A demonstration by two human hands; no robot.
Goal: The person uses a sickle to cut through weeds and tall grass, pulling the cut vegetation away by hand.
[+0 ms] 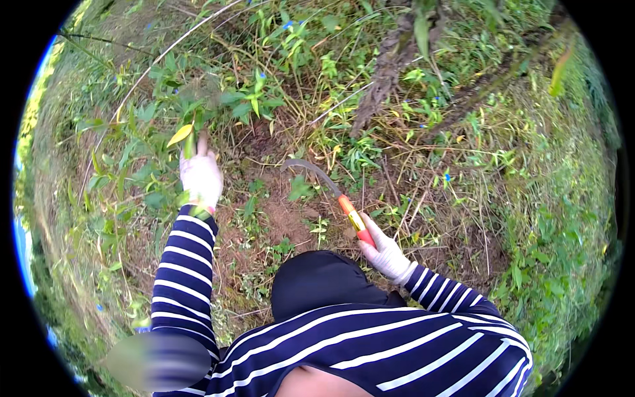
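My right hand [389, 252], in a pale glove, grips the red and yellow handle of a sickle [356, 218]. The curved blade [317, 171] reaches up and left, just over bare reddish soil [290, 218]. My left hand [201, 173], also in a pale glove, is stretched forward among the leafy stems [144, 154] on the left. A yellow leaf [180, 135] hangs just before its fingers. Leaves hide part of the left fingers, so whether they hold a stem is unclear.
Dayflowers with small blue blooms [287, 25] grow among tangled grass ahead. A long dry stalk [163, 54] arcs across the upper left. A dark, shrivelled plant stem [382, 74] stands close in the upper right. My dark-clad knee [317, 283] is bent below the soil patch.
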